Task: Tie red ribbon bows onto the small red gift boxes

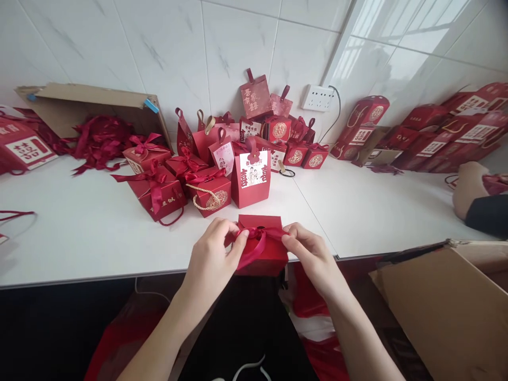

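A small red gift box [273, 260] sits at the front edge of the white table, just in front of me. Across its top runs a dark red satin ribbon [259, 248], crossed or knotted near the middle, with one tail hanging down the front. My left hand [216, 248] pinches the ribbon between thumb and forefinger at the box's left side. On the right, my right hand [307, 248] pinches the other end of the same ribbon. Just behind the box stands an upright red gift bag [254, 197] with a white printed label.
Red boxes with bows [156, 193] and more gift bags crowd the table behind. A cardboard box with loose ribbons [103, 138] lies back left. Stacked red boxes [426, 143] and another person's arm [470, 190] are at right. An open carton [440, 301] stands front right.
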`<state>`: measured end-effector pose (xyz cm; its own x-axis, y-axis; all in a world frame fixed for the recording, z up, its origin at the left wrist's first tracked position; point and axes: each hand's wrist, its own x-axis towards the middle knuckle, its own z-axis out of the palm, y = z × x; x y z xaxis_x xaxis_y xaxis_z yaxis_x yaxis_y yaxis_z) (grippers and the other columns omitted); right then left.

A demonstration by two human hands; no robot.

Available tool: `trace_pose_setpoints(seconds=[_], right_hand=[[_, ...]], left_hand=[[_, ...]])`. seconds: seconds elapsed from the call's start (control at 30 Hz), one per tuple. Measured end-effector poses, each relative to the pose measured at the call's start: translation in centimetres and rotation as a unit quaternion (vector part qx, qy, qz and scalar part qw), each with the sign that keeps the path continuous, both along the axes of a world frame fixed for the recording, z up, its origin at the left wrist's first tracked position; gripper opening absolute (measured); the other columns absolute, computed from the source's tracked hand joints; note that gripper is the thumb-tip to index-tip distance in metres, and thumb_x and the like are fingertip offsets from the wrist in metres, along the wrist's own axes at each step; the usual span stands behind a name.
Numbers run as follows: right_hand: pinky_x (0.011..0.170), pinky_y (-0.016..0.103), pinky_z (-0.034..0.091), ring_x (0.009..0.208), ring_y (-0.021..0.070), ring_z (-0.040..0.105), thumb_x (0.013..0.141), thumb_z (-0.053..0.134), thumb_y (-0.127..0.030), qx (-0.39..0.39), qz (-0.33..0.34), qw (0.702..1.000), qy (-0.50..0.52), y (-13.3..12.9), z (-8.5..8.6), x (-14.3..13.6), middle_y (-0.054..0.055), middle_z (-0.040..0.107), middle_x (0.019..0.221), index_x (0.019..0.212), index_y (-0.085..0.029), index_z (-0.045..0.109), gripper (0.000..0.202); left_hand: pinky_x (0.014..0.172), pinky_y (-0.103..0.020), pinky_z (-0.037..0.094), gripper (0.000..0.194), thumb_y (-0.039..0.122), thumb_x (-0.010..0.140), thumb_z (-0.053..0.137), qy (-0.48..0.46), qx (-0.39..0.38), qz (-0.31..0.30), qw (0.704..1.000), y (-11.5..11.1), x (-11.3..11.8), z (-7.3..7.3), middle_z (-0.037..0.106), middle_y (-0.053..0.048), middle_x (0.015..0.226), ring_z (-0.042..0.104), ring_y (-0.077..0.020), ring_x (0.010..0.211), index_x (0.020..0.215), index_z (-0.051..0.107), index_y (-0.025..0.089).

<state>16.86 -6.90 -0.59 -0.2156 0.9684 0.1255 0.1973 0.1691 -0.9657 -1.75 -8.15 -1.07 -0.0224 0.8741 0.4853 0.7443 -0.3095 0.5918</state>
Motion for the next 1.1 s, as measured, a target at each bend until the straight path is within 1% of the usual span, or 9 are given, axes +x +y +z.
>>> trace_pose_setpoints(seconds=[0.1,0.17,0.27,0.37,0.43,0.53,0.67,0.8,1.1], right_hand=[[0.060,0.023,0.035,0.062,0.0109,0.040,0.086,0.050,-0.039,-0.061,0.040,0.994,0.084,-0.1,-0.2,0.0,-0.003,0.041,0.064,0.063,-0.019,0.039,0.032],[0.060,0.023,0.035,0.061,0.0100,0.039,0.084,0.053,-0.040,-0.081,0.035,0.989,0.122,0.0,-0.5,-0.1,-0.003,0.041,0.064,0.063,-0.019,0.039,0.033],[0.058,0.022,0.036,0.058,0.0093,0.040,0.081,0.056,-0.043,-0.110,0.020,0.983,0.143,0.4,-1.1,-0.2,-0.004,0.041,0.061,0.061,-0.019,0.039,0.036],[0.056,0.024,0.037,0.054,0.0100,0.040,0.081,0.054,-0.047,-0.116,-0.001,0.988,0.098,0.8,-1.7,0.0,-0.004,0.041,0.056,0.060,-0.020,0.038,0.038],[0.058,0.025,0.039,0.056,0.0115,0.042,0.084,0.050,-0.048,-0.057,-0.061,0.996,0.024,0.8,-1.8,0.0,-0.003,0.043,0.058,0.063,-0.020,0.042,0.035],[0.066,0.029,0.042,0.070,0.0155,0.049,0.087,0.049,-0.038,0.158,-0.164,0.969,-0.095,-0.1,-1.0,-0.4,0.003,0.051,0.074,0.075,-0.020,0.051,0.021],[0.075,0.035,0.044,0.085,0.0197,0.053,0.088,0.051,-0.025,0.376,-0.036,0.899,-0.223,-1.4,0.6,-2.3,0.009,0.056,0.090,0.088,-0.019,0.060,0.011],[0.073,0.039,0.045,0.084,0.0224,0.052,0.091,0.045,-0.028,0.397,0.060,0.848,-0.346,-1.3,0.9,-4.1,0.013,0.058,0.093,0.092,-0.014,0.062,0.023],[0.073,0.034,0.054,0.079,0.0171,0.058,0.091,0.044,-0.017,0.311,0.086,0.889,-0.325,0.2,1.3,-3.5,0.010,0.053,0.096,0.091,-0.014,0.063,0.019]], left_hand=[[0.075,-0.025,0.047,0.014,0.029,0.087,0.050,-0.064,-0.022,-0.019,0.998,0.3,-0.2,-0.4,0.064,-0.002,0.086,0.061,-0.0172,0.093,0.076,0.051,0.020],[0.083,-0.028,0.045,0.013,0.027,0.086,0.051,-0.044,0.030,-0.007,0.999,0.2,-0.1,-0.6,0.064,-0.003,0.090,0.059,-0.0179,0.097,0.076,0.051,0.020],[0.081,-0.029,0.043,0.013,0.026,0.084,0.054,0.005,0.104,0.032,0.994,-0.4,0.1,-0.6,0.060,-0.003,0.082,0.057,-0.0168,0.084,0.073,0.050,0.019],[0.064,-0.024,0.043,0.018,0.028,0.085,0.052,-0.027,0.044,0.024,0.998,-0.8,0.2,-0.4,0.054,0.001,0.068,0.051,-0.0128,0.065,0.069,0.048,0.020],[0.060,-0.023,0.042,0.021,0.030,0.086,0.050,-0.063,-0.013,0.006,0.998,-0.7,0.0,0.0,0.053,0.002,0.065,0.050,-0.0119,0.061,0.067,0.047,0.020],[0.071,-0.025,0.044,0.020,0.031,0.085,0.050,-0.065,-0.004,-0.010,0.998,-0.2,-0.4,0.5,0.059,0.000,0.073,0.054,-0.0145,0.074,0.069,0.050,0.020],[0.070,-0.025,0.045,0.020,0.035,0.085,0.049,-0.059,-0.039,-0.018,0.997,0.6,-0.9,1.0,0.062,0.000,0.076,0.056,-0.0148,0.074,0.072,0.052,0.020],[0.058,-0.023,0.044,0.024,0.042,0.083,0.051,-0.097,-0.124,-0.030,0.987,1.4,-1.3,1.3,0.061,0.001,0.068,0.057,-0.0135,0.061,0.074,0.053,0.020],[0.053,-0.023,0.041,0.026,0.042,0.080,0.054,-0.187,-0.234,-0.106,0.948,2.7,-1.9,1.5,0.055,0.004,0.049,0.055,-0.0124,0.049,0.068,0.053,0.019]])
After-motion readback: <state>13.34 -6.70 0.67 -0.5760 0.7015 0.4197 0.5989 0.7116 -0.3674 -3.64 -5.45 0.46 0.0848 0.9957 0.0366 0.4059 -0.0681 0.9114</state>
